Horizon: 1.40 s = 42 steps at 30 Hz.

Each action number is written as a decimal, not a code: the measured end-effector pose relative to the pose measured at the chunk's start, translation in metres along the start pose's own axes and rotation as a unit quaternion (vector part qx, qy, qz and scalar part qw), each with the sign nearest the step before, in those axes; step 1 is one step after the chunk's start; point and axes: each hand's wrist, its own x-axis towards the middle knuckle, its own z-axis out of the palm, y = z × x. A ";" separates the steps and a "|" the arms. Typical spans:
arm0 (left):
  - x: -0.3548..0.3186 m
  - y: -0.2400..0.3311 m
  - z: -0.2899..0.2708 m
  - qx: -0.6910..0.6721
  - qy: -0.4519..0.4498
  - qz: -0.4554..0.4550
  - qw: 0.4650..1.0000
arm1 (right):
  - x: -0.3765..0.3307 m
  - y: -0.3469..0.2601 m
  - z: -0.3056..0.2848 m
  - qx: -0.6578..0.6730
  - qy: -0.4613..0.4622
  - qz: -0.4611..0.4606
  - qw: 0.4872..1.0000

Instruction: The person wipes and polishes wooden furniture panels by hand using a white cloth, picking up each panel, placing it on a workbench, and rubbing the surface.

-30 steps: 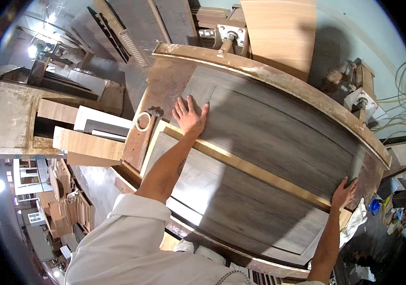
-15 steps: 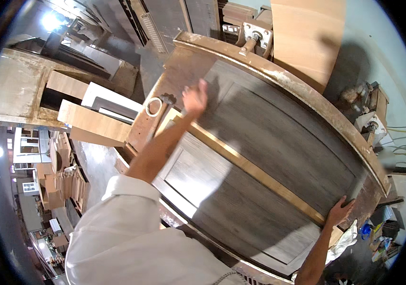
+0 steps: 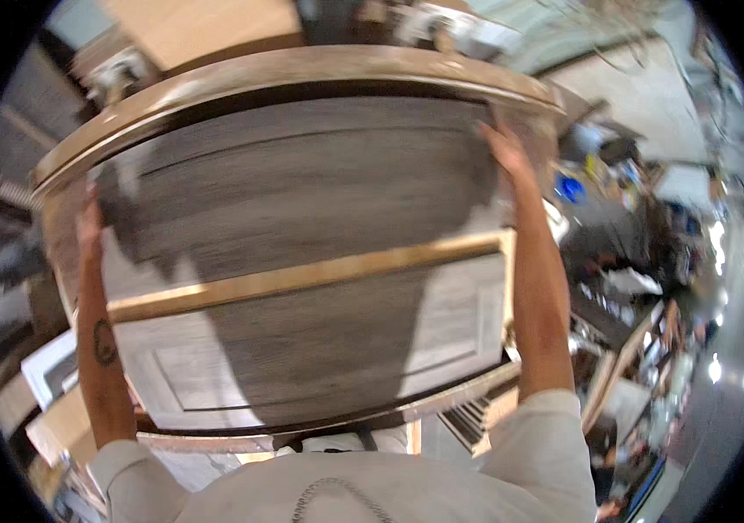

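A grey wood-grain cabinet door [image 3: 320,174] with a recessed panel lies flat along the far side of the bench. At its left end is my left hand [image 3: 89,222], smeared by motion, its fingers indistinct. My right hand [image 3: 504,150] reaches the door's far right corner, with fingers stretched out and apart at the edge. Nearer me lies a second grey door [image 3: 320,357], partly in my shadow. A pale wooden strip [image 3: 302,281] runs between the two doors.
The bench's raised wooden rail [image 3: 302,65] curves along the far side, with metal clamp fittings [image 3: 115,74] behind it. A light wood board [image 3: 206,30] stands beyond. Cut panels [image 3: 58,414] are at the left; a blue object [image 3: 571,189] and clutter lie to the right.
My view has swung round, so the bench now lies across it. My left hand has moved to the far door's left end; my right hand has moved along its right end to the far corner.
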 end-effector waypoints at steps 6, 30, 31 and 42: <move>-0.004 0.089 0.063 0.193 0.076 -0.141 0.968 | -0.014 0.025 -0.034 -0.028 -0.022 -0.005 0.999; -0.354 0.133 -0.049 0.120 0.077 -0.185 0.972 | -0.370 0.239 -0.090 0.484 0.011 0.080 0.871; -0.368 0.126 -0.043 0.121 0.100 -0.206 0.966 | -0.380 0.229 -0.081 0.447 0.011 0.101 0.889; -0.407 -0.022 -0.067 0.306 0.002 0.261 0.916 | -0.397 0.212 0.003 0.066 0.082 0.013 0.994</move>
